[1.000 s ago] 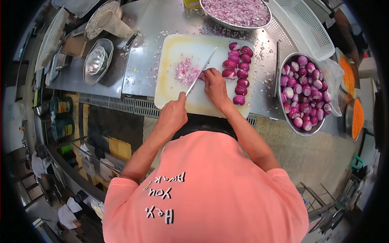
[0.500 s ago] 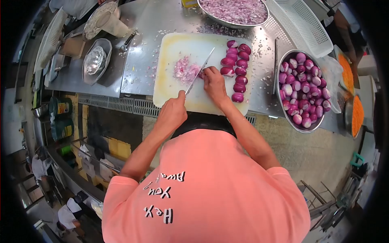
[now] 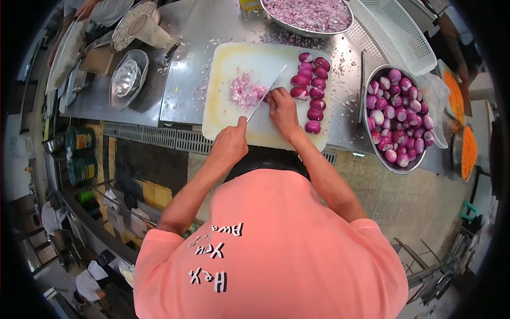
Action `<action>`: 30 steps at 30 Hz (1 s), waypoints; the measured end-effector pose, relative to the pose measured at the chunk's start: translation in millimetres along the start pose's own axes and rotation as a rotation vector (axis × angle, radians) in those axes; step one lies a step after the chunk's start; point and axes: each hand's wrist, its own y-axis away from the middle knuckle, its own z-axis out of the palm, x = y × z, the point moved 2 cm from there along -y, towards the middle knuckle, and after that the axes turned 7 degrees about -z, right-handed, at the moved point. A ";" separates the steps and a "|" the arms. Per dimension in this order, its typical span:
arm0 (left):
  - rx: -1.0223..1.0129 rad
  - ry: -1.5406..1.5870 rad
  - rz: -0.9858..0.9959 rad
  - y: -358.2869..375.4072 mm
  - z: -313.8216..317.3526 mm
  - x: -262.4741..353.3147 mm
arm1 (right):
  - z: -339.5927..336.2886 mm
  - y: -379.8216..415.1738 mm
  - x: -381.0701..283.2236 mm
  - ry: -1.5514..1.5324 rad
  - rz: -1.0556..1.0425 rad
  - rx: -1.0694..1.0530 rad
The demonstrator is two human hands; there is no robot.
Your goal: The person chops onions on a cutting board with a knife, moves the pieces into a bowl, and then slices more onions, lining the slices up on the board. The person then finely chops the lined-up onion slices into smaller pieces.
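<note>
My left hand [image 3: 229,142] is wrapped round the handle of a kitchen knife [image 3: 276,78], whose blade slants up and right over the white cutting board [image 3: 223,114]. My right hand [image 3: 283,110] has its fingers bent and pressed close to the blade, on a piece of red onion [image 3: 266,98] that they mostly cover. Left of the blade lies a small heap of chopped onion [image 3: 243,91]. Along the board's right side, peeled red onion halves [image 3: 317,93] stand in two rows.
A steel bowl of whole onions [image 3: 396,118] is at the right. Chopped onion fills another bowl [image 3: 308,15] at the back, near a white perforated basket [image 3: 396,37]. Orange shreds [image 3: 468,153] lie far right. At top left, a person's hand [image 3: 85,9] is above another basket [image 3: 64,58].
The knife has shifted slightly, its tip now a little further right. My right hand stays at the onion piece. Another person's hand and arm have come into view at top left.
</note>
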 end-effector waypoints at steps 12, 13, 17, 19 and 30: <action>0.051 0.012 -0.035 3.6 -9.0 -2.1 | 1.0 -8.9 -8.4 0.048 -0.035 0.019; 0.049 0.010 -0.036 1.7 -6.2 -5.6 | 2.1 -8.7 -10.8 0.099 -0.037 0.016; 0.057 0.020 -0.038 0.9 -4.5 -9.2 | 6.8 -11.0 -3.3 0.068 0.066 -0.048; 0.074 0.056 -0.048 0.1 -1.2 -10.7 | 7.4 -14.3 -2.4 0.038 0.083 -0.063; 0.051 0.080 -0.070 -12.2 13.8 -3.6 | 5.5 -15.8 2.9 0.011 0.003 -0.044</action>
